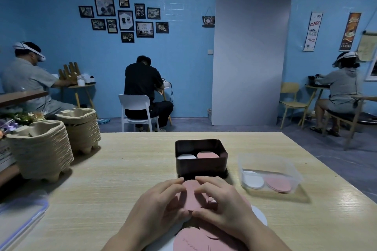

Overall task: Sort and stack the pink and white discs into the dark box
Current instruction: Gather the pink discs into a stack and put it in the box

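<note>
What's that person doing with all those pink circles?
Someone is sorting discs at the table. The left hand and right hand together pinch a few pink discs just in front of the dark box. Inside it sit a white stack on the left and a pink stack on the right. More loose discs lie nearer the person.

On the tabletop (122,179), the box (201,166) sits just beyond my left hand (161,204) and right hand (222,201), the plastic tub (265,161) to its right, stacked pulp trays (40,149) far left, discs (195,238) nearest me.
</note>
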{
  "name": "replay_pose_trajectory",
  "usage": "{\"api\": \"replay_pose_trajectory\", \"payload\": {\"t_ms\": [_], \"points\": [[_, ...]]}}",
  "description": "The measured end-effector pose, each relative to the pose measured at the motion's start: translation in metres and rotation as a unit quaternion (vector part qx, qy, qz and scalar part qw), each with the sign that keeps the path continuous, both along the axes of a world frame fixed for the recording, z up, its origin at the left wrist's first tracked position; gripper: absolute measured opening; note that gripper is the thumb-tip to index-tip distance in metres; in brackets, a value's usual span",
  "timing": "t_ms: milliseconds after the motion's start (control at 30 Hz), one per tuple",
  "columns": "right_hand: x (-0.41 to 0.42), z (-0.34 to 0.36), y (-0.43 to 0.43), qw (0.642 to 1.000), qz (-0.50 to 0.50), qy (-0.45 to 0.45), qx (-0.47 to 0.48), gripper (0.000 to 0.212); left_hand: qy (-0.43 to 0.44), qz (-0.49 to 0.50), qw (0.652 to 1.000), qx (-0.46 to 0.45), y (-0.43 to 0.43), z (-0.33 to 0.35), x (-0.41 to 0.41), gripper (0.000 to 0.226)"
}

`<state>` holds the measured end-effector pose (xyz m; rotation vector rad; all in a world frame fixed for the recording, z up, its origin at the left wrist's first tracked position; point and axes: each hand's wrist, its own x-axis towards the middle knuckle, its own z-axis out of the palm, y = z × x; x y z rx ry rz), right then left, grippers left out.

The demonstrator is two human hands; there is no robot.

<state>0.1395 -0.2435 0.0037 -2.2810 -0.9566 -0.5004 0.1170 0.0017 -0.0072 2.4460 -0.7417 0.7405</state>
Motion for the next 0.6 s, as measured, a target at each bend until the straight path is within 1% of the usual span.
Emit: {"api": "replay_pose_trajectory", "payload": {"t_ms": [167, 267, 400, 600], "points": [[-0.0007, 0.0015, -0.0021, 1.0, -0.005, 0.003, 0.027, 0.035, -0.019, -0.005, 1.0, 0.004, -0.0002, -0.0015, 0.0, 0.027], [-0.0004, 0.0018, -0.0003, 1.0, 0.004, 0.006, 0.024, 0.039, -0.022, -0.002, 1.0, 0.008, 0.0008, -0.0039, 0.0012, 0.03], [-0.0006, 0.0024, 0.0018, 1.0, 0.007, 0.009, 0.016, 0.042, -0.014, -0.014, 1.0, 0.013, 0.0009, -0.0018, -0.0004, 0.021], [-0.0001, 0.001, 0.0018, 1.0, 0.012, 0.023, 0.002, 0.037, -0.006, -0.017, 1.0, 0.007, 0.0006, -0.0004, -0.0013, 0.023]]}}
